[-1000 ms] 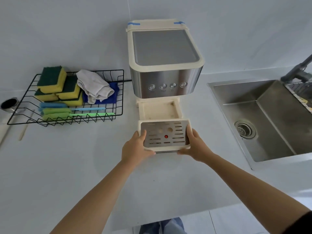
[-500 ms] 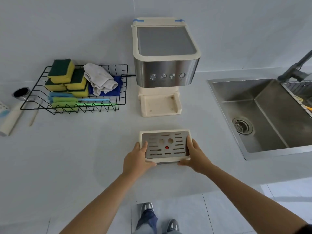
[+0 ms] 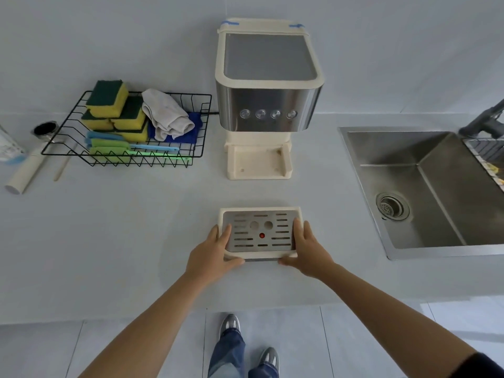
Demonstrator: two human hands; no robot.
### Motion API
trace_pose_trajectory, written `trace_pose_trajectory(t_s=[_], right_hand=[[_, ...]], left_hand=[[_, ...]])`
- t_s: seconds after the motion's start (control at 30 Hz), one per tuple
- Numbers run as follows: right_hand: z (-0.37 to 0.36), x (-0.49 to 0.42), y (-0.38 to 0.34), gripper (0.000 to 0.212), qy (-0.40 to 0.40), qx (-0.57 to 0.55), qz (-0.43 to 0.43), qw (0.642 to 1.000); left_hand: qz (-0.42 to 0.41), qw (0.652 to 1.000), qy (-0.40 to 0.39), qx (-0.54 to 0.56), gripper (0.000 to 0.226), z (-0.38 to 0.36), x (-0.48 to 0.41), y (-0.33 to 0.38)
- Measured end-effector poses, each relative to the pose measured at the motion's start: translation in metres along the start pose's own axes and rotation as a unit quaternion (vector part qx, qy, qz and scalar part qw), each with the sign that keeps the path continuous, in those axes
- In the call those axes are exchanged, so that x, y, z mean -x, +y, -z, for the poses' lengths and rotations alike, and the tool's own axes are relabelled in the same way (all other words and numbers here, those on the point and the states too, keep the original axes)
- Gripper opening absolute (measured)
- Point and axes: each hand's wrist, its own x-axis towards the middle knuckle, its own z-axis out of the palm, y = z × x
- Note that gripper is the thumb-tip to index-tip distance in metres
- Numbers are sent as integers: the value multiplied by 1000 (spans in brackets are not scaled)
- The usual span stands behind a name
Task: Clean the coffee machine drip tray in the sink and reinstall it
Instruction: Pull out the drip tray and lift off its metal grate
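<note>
Now that we've drawn the cream plastic drip tray (image 3: 260, 233) with its slotted steel grate well clear of the cream-and-steel coffee machine (image 3: 267, 105), our left hand (image 3: 211, 251) and right hand (image 3: 306, 251) clasp its two ends, and the stainless steel sink (image 3: 450, 192) waits off beyond the right hand.

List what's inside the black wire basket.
The wire basket holds stacked yellow-green sponges, a crumpled grey cloth lying on a blue cloth, and blue and green long-handled scrubbers in front. Most of the blue cloth is covered, and anything beneath the sponges is hidden.
</note>
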Motion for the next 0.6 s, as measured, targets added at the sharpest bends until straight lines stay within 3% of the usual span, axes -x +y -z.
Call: trace_pose_trajectory(t_s=[0.2,0.4,0.6], right_hand=[[21,0,-15,100,14,57,38,998],[36,-6,-32,61,1,131,117,985],[28,-13,-31,57,-40,201,155,966]], left_hand=[[-15,999,-6,-31,81,23,-3,7],[-112,990,-16,-86,74,25,-17,22],[-144,976,-58,-156,75,12,-29,23]])
